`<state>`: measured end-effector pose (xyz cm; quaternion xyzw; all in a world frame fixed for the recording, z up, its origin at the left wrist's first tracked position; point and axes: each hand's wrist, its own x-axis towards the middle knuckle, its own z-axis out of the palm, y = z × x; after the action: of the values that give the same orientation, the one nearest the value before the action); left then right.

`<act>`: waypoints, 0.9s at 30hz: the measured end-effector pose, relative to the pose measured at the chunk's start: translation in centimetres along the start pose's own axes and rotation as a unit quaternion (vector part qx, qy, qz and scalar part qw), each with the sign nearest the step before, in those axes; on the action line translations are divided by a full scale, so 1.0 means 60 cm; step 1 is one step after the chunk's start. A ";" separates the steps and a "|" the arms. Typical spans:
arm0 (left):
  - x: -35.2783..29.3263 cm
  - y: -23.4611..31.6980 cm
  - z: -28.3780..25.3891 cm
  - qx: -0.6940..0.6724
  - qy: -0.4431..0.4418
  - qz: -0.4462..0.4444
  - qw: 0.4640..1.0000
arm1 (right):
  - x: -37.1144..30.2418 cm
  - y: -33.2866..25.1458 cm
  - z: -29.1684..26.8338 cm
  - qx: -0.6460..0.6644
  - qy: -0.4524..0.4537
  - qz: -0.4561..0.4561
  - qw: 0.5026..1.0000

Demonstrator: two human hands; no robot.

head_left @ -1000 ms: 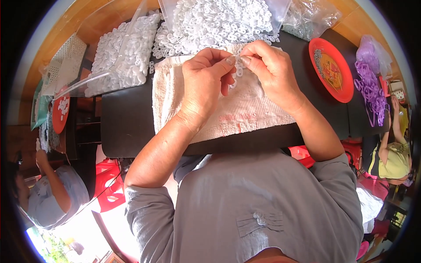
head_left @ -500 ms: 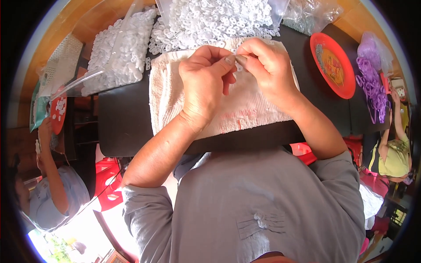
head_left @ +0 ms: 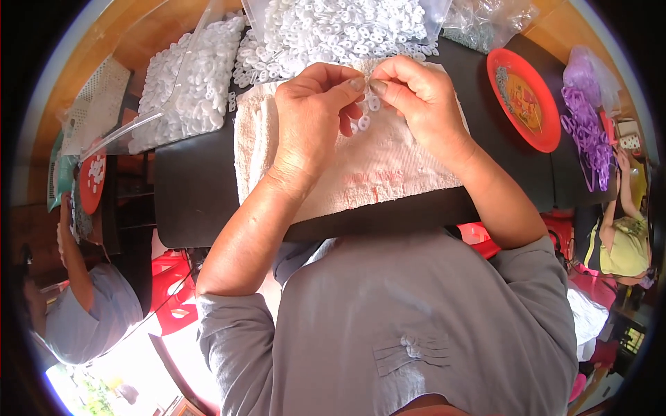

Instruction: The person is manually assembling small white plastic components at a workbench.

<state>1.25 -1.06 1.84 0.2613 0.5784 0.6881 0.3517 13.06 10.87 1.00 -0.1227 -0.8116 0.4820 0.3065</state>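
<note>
Both hands are raised close together over a folded cream towel [head_left: 378, 159]. My left hand [head_left: 312, 118] pinches thumb against forefinger, its other fingers curled beneath. Facing it, my right hand [head_left: 423, 100] also holds thumb and forefinger together. What sits between either pair of fingertips is too small to make out. Just below the fingertips, a few small white oval plastic pieces with holes [head_left: 363, 123] lie on the towel. Beyond the hands, a large heap of the same white pieces [head_left: 333, 35] spreads from a clear plastic box.
More white pieces fill a clear tray [head_left: 184, 87] at the left. A red oval plate [head_left: 551, 132] with small metal bits stands right on the black table [head_left: 194, 197], near purple ribbons [head_left: 590, 139] and a clear bag [head_left: 485, 24]. Co-workers [head_left: 97, 305] sit at both sides.
My fingertips, which were touching, are now slightly apart. The left hand has shifted a little left, and white pieces on the towel show more plainly between the hands.
</note>
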 end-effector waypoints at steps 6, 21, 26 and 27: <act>0.003 0.002 -0.003 0.044 -0.027 -0.011 0.999 | 0.001 0.012 -0.003 -0.031 0.002 -0.044 0.999; 0.006 -0.017 -0.004 -0.008 -0.009 -0.007 1.000 | -0.007 0.004 0.020 0.023 0.036 -0.032 0.999; 0.025 -0.016 -0.020 -0.043 0.055 0.017 0.997 | 0.007 0.016 -0.012 -0.135 -0.036 -0.040 0.989; 0.031 -0.018 -0.025 -0.059 0.054 0.007 0.997 | 0.005 0.019 -0.011 -0.205 -0.051 -0.076 0.974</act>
<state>-0.83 -0.45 0.41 0.2064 0.5530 0.7367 0.3298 13.12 12.08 0.35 -0.0961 -0.9149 0.2858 0.2684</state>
